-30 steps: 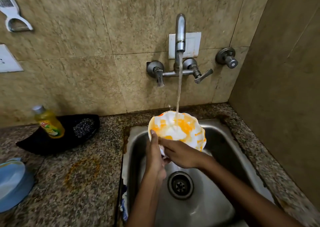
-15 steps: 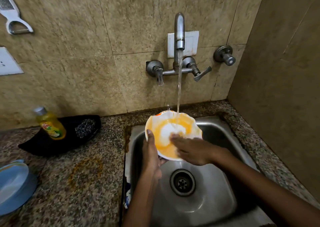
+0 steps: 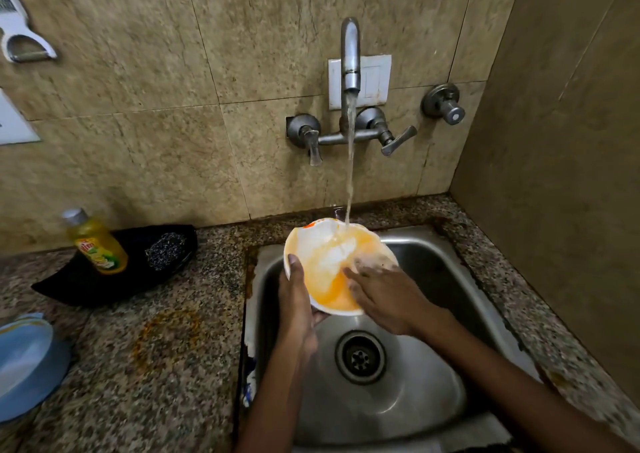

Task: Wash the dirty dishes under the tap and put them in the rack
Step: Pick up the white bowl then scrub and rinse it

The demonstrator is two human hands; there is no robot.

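Orange residue still coats the bowl [image 3: 329, 262] under the tap [image 3: 350, 54]: left hand [image 3: 294, 300] grips its rim, right hand [image 3: 384, 293] rubs inside with flat fingers; racking remains undone.

Dim warm light; edges warped, corners blurred.

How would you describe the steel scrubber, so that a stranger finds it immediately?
Start at the sink and look left along the granite counter to the black tray by the wall. The steel scrubber lies in it, right of the yellow soap bottle: a grey, glittering wire pad.
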